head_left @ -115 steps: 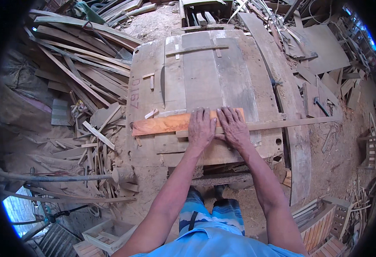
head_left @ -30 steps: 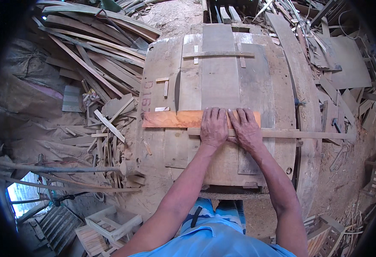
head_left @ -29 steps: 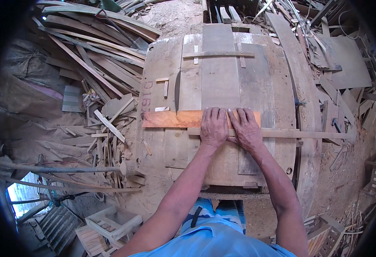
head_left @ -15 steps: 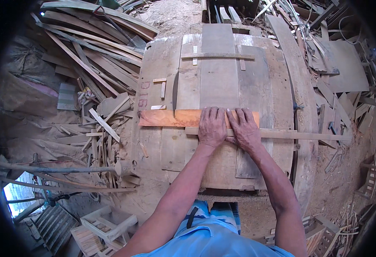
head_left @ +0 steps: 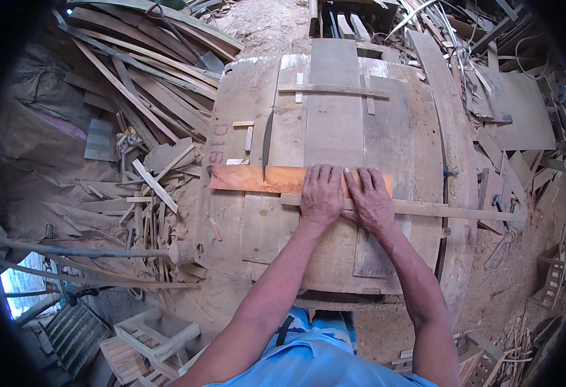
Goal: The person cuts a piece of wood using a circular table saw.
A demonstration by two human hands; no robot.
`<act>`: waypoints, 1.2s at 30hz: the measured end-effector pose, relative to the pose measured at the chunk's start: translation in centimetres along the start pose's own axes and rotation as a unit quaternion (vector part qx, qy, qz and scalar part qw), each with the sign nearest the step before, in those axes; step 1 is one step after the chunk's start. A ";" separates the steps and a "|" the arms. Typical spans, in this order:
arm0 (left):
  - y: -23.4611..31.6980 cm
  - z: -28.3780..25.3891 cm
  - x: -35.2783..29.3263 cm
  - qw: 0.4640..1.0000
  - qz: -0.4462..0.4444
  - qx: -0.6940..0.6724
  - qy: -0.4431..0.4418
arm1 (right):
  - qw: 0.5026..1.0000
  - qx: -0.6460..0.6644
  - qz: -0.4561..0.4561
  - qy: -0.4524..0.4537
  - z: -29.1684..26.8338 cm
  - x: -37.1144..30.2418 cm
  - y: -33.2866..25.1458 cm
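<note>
An orange-brown wooden board (head_left: 241, 177) lies crosswise on the worn wooden saw table (head_left: 334, 245). A dark, thin saw blade (head_left: 268, 138) stands up through the tabletop and enters the board's far edge left of my hands. Along the board's near side runs a pale wooden strip (head_left: 451, 209), reaching out past the table's right side. My left hand (head_left: 322, 197) is closed over board and strip, fingers toward the far edge. Right beside it, my right hand (head_left: 369, 197) grips the same two pieces. Both palms hide part of the strip.
Small wood offcuts (head_left: 249, 138) lie left of the blade, and a thin batten (head_left: 334, 91) crosses the table's far part. Long planks (head_left: 147, 71) are piled at the far left. Wooden frames (head_left: 157, 335) stand at the near left. Scrap wood (head_left: 489, 90) fills the far right.
Both hands have pushed the board and strip slightly away from me across the table. The blade now sits a little deeper in the board. The view has shifted slightly.
</note>
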State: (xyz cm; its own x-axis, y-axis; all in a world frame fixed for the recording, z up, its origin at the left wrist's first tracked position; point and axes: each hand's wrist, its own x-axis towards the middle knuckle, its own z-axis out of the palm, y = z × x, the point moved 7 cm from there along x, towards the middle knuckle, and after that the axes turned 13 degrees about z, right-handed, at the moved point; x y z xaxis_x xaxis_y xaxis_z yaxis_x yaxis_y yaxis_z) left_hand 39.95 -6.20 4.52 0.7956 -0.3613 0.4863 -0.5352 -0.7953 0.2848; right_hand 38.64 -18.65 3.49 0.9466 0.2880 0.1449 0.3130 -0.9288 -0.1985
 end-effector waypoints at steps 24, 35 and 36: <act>-0.8 0.4 1.9 1.000 0.004 0.006 0.011 | 1.000 0.008 0.007 0.021 0.1 1.9 0.9; 0.3 -0.6 -1.2 0.999 0.009 0.011 0.029 | 0.999 -0.003 0.020 0.031 -0.4 -1.0 -0.5; 1.3 -1.1 -3.1 0.999 0.014 0.012 0.030 | 1.000 0.000 0.022 0.021 -0.5 -3.1 -1.3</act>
State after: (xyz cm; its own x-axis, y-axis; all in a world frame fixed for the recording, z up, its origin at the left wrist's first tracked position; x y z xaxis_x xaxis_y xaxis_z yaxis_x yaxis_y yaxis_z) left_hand 36.46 -5.57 4.34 0.7619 -0.3546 0.5420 -0.5493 -0.7971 0.2507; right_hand 35.32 -18.48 3.78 0.9551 0.2376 0.1768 0.2719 -0.9400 -0.2059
